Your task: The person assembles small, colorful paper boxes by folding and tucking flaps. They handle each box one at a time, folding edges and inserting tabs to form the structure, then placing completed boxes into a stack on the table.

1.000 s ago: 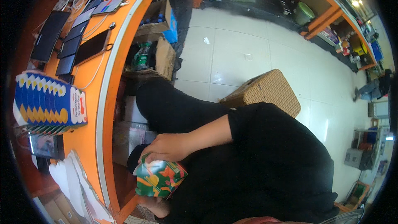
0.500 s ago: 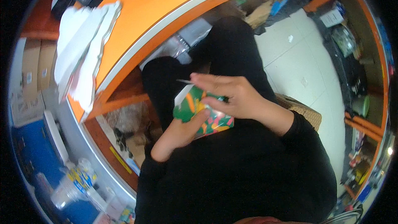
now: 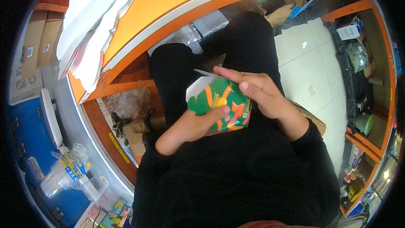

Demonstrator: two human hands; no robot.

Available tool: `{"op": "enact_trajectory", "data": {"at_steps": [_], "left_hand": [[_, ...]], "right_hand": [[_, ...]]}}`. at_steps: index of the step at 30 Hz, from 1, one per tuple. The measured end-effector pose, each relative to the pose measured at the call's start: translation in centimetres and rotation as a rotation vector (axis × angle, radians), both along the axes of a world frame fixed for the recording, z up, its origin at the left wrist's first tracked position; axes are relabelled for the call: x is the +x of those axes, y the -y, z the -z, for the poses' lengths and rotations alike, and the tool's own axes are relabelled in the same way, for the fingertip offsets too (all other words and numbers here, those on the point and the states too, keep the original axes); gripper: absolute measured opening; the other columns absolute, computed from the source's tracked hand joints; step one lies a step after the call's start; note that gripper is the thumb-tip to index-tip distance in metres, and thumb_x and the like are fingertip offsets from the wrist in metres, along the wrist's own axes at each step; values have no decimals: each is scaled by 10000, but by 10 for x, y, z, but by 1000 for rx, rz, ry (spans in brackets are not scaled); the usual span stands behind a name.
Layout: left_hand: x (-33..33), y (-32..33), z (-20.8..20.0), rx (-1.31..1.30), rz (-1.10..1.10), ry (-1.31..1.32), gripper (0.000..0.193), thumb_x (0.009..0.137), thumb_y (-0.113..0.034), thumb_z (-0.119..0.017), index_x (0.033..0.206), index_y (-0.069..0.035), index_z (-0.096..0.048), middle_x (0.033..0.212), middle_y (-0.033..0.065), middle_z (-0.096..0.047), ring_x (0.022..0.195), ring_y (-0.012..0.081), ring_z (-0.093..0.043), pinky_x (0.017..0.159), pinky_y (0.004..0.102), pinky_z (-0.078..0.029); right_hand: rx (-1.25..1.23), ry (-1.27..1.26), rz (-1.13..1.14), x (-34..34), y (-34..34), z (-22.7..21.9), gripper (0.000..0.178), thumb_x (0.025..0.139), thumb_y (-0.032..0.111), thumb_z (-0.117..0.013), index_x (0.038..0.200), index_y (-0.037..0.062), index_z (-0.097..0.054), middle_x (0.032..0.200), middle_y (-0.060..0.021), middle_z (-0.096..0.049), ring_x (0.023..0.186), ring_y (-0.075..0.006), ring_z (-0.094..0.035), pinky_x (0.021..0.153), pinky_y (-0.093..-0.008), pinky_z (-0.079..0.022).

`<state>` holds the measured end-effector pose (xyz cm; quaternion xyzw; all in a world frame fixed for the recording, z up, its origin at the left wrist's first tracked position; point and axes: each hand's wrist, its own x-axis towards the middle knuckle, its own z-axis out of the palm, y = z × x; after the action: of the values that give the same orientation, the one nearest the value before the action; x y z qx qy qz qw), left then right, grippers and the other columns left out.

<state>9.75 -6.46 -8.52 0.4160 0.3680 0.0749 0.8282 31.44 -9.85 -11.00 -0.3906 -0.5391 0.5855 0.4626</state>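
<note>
A green carton [image 3: 214,97] with orange, yellow and pink shapes lies before my lap, its white inner side showing along the upper left edge. My left hand [image 3: 198,124] grips it from the lower left, thumb pressed flat on the patterned face and the other fingers hidden behind. On the upper right edge rests my right hand [image 3: 257,93], its index finger along the top flap and its thumb bent near the corner. A thin flap [image 3: 207,74] sticks out to the left past the right fingertips.
An orange table [image 3: 162,2] curves across the front, with a stack of white scalloped card sheets [image 3: 90,25] at its left end. Lower left, clear plastic cups [image 3: 63,177] stand on a blue surface [image 3: 29,131]. A wicker basket [image 3: 310,118] sits by my right elbow; shelves [image 3: 371,139] line the right.
My right thumb has left the front face of the carton and moved to its upper right corner. More of the pattern shows. The view has shifted slightly.
</note>
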Motion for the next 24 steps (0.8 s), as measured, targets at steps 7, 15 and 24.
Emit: {"op": "enact_trajectory", "data": {"at_steps": [7, 15, 24], "left_hand": [[-2, -1, -1, 34, 108, 38, 539, 929, -348, -671, 1323, -40, -470, 1195, 105, -608, 1101, 212, -611, 930, 356, -514], [11, -5, -5, -67, -104, 103, 468, 960, -289, -634, 1312, -20, -482, 1187, 99, -609, 1086, 198, -619, 915, 353, -522], [4, -26, -13, 644, -124, 128, 539, 984, -385, -561, 1356, -10, -454, 1269, 177, -577, 1213, 265, -565, 1004, 385, -461]], "right_hand": [[-279, -185, -97, 8, -5, -1, 379, 993, 132, -547, 1366, 62, -554, 1243, -105, -658, 1079, -107, -595, 937, -272, -482], [-48, 188, 133, -5, -2, -2, 489, 933, 136, -624, 1398, 40, -507, 1291, -181, -605, 1143, -239, -598, 983, -358, -456], [218, 898, -30, -1, -2, -39, 1309, 582, 422, -906, 1532, 4, -108, 1470, -251, -317, 1358, -412, -346, 1094, -454, -298]]}}
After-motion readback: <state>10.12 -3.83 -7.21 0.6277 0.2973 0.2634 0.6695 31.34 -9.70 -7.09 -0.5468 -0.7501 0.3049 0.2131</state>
